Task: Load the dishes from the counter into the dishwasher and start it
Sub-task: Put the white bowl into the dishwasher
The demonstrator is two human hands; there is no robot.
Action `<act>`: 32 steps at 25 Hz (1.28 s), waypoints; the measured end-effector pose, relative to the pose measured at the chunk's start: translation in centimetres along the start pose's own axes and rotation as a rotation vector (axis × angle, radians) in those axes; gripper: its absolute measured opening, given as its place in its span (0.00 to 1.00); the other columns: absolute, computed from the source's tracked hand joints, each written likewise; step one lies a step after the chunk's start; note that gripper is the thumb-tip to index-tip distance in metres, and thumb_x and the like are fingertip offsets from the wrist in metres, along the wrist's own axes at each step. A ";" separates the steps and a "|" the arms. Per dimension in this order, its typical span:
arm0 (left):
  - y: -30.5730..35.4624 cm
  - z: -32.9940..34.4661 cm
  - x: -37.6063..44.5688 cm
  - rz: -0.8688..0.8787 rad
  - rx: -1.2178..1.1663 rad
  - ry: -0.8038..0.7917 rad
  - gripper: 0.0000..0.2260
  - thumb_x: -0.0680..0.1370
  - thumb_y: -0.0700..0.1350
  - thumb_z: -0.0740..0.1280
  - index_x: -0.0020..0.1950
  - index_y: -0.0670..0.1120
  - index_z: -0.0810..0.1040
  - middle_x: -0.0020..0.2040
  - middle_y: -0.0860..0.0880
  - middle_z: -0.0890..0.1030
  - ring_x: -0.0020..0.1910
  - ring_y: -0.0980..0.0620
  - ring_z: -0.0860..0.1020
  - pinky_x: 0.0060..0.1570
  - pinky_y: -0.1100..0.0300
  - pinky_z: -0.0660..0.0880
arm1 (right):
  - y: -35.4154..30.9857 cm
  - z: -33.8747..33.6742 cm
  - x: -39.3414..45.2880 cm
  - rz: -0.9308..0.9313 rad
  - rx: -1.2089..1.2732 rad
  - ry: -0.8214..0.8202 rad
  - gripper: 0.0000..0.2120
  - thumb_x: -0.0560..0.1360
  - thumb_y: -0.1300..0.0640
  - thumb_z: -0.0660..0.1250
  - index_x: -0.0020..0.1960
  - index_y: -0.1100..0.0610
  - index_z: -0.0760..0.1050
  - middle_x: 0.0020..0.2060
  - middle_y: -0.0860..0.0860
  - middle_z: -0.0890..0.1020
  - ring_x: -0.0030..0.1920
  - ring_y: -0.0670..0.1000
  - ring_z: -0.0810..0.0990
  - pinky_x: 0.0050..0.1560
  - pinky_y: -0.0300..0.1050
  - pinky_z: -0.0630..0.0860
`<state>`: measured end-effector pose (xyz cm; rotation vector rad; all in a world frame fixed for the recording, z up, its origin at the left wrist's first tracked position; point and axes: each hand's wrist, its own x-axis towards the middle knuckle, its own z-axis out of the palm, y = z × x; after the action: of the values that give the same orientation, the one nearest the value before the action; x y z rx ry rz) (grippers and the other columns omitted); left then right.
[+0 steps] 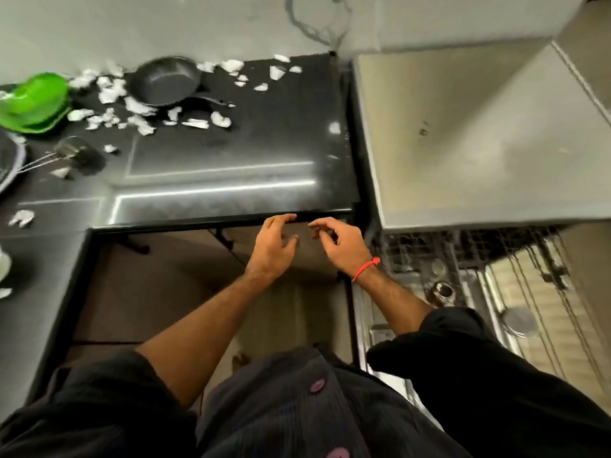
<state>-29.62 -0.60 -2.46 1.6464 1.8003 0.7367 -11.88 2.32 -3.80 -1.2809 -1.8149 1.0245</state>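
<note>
The left hand point(276, 246) is hovering at the front edge of the dark counter point(231, 166), with its fingers spread loosely and curled a little; the fingertips are touching or almost touching the edge, I cannot tell which. It is holding nothing. The right hand point(337, 241) is just beside it, also empty, with the fingers bent and apart. A red thread bracelet point(365, 267) is sitting on the right wrist. Both forearms are coming out of dark sleeves, and a dark shirt with purple buttons point(317, 386) is showing at the bottom.

To the right of the hands, the dishwasher point(463, 143) is standing open. Its wire rack point(463, 249) is pulled out; inside it some small round metal pieces are lying, perhaps cups or lids, but the blur is hiding what they are.

On the counter, well apart from the hands, a dark frying pan point(165, 81) is resting near the wall, and it looks empty. Left of it, a green plastic container point(33, 100) is lying tilted; its inside is not visible. A small dark cup-like thing point(77, 153) with thin metal wires beside it is lying nearer the left edge. Many white crumpled scraps point(109, 94) are scattered around the pan.

No label or writing is readable anywhere.
</note>
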 end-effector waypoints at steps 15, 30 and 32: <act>-25.1 -30.6 -7.2 -0.419 0.000 0.769 0.19 0.75 0.43 0.69 0.66 0.50 0.77 0.66 0.49 0.73 0.67 0.48 0.72 0.68 0.45 0.69 | -22.7 36.1 13.1 -0.199 0.197 -0.510 0.20 0.77 0.61 0.66 0.66 0.44 0.72 0.59 0.42 0.79 0.43 0.52 0.82 0.48 0.50 0.82; -31.1 -32.9 -11.7 -0.742 -0.085 0.958 0.34 0.75 0.38 0.73 0.77 0.48 0.62 0.81 0.42 0.42 0.78 0.40 0.58 0.73 0.52 0.64 | -25.9 45.1 13.7 -0.110 0.000 -1.064 0.39 0.78 0.59 0.67 0.79 0.40 0.48 0.78 0.50 0.60 0.72 0.54 0.68 0.72 0.52 0.68; -30.7 -32.9 -11.8 -0.769 -0.068 0.913 0.39 0.74 0.40 0.75 0.80 0.49 0.58 0.82 0.43 0.41 0.78 0.41 0.59 0.70 0.55 0.64 | -25.9 45.3 14.1 -0.120 -0.035 -1.092 0.42 0.78 0.60 0.67 0.79 0.39 0.44 0.78 0.51 0.59 0.73 0.54 0.67 0.71 0.53 0.68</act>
<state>-73.74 -15.34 -2.08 0.4145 2.7030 1.2327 -65.79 0.82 -0.40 -0.5908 -2.6296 1.8273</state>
